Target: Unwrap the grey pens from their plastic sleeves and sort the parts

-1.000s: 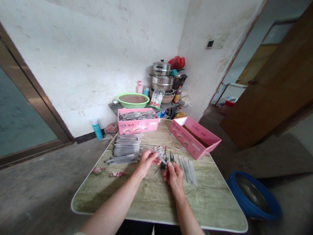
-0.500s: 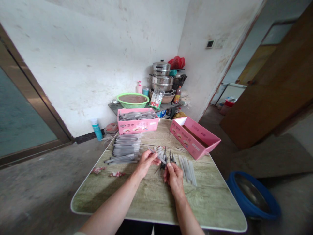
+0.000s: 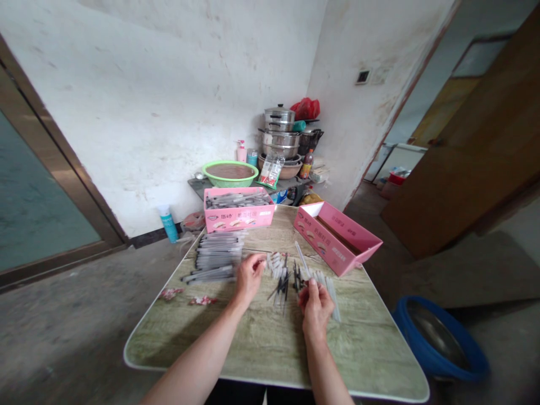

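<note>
My right hand (image 3: 315,306) is closed on a translucent pen barrel (image 3: 301,257), which points up and away from the fingertips. Under and beside that hand lie several more clear barrels (image 3: 332,295). My left hand (image 3: 250,277) is curled with thumb and fingertips together; whatever it pinches is too small to make out. Small pale pieces, perhaps pen caps (image 3: 276,264), lie just right of its fingertips. Between the hands are thin black-tipped pieces like pen refills (image 3: 280,289) and dark short parts (image 3: 297,274). Left of my left hand, a stack of grey pens (image 3: 217,256) lies in a row.
A pink box (image 3: 238,219) full of pens stands at the table's far left. Another pink box (image 3: 323,239) sits angled at the far right. Behind are a green basin (image 3: 230,179) and stacked pots (image 3: 279,143). A blue tub (image 3: 439,337) stands right of the table (image 3: 253,349).
My hands have moved apart: the left slightly left, the right to the right towards the clear barrels. The pen piece held between them no longer shows; a barrel now stands out from my right hand.
</note>
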Tool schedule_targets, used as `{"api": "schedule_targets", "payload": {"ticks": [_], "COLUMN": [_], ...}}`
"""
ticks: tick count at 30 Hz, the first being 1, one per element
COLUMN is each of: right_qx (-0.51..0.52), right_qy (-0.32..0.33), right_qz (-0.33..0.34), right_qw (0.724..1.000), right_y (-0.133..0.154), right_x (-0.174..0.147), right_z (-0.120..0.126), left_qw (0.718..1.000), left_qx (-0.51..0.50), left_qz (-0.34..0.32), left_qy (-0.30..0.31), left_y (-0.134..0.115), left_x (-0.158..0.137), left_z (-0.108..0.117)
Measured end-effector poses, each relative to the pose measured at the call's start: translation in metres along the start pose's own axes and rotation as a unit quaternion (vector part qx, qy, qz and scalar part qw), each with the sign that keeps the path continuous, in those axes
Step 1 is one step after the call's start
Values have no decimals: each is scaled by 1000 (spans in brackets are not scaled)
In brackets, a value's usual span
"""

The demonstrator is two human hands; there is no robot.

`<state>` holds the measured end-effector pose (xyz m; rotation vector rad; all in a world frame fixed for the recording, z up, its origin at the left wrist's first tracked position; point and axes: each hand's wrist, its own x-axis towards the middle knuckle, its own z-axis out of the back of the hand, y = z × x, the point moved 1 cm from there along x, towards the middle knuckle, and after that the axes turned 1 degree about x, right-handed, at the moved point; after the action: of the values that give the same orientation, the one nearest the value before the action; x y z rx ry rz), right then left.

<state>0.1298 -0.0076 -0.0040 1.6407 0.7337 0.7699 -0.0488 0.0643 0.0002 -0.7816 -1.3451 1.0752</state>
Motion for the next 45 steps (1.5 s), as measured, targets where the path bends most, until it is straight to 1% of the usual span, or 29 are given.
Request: {"api": "schedule_targets", "payload": {"ticks": [2, 5, 9, 12, 14, 18, 21, 24, 26, 27, 30, 33, 35, 38, 45], "right_qx": [-11, -18, -21, -17, -10, 5, -1, -11, -11, -9, 0, 3, 3, 1, -4], "right_qy": [10, 18, 27, 33, 35, 38, 41, 47, 60, 70, 113, 156, 181, 209, 220], "right_qz": [1, 0, -1, -3, -9, -20, -15, -4, -4, -6, -18, -30, -29, -23, -14], "right_qw": [1000, 1000, 999, 999, 999, 999, 999, 999, 998, 997, 993, 987, 983, 978, 975], "right_y": [-2, -5, -4, -2, 0, 2, 3, 2, 1, 1, 0, -1, 0, 2, 2], "right_x": [0, -1, -2, -3, -4, -5, -5, -4, -5, -5, -7, -10, -11, -12, -12], "right_z": [0, -1, -1, -2, -3, -4, -3, -3, -3, -4, -5, -7, -7, -8, -9], "left_qw": [997, 991, 981, 976, 977, 984, 989, 996, 998, 994, 967, 940, 929, 925, 924], "left_qx": [49, 74, 114, 144, 149, 129, 106, 57, -28, -82, -228, -316, -346, -352, -354], "left_qz": [-28, -52, -73, -81, -73, -45, -34, 5, 45, 66, 114, 127, 126, 133, 139], "left_qy": [45, 99, 136, 140, 134, 115, 102, 71, 35, 19, -4, -23, -40, -52, -37], "left_y": [-4, -9, -5, -2, -2, -3, -2, -1, -3, -5, -8, -10, -10, -9, -8], "left_x": [-4, -11, -15, -17, -18, -20, -20, -15, -9, -5, 4, 9, 11, 13, 13], "left_z": [-5, -15, -26, -27, -27, -24, -24, -23, -20, -17, -8, 2, 7, 12, 10]}}
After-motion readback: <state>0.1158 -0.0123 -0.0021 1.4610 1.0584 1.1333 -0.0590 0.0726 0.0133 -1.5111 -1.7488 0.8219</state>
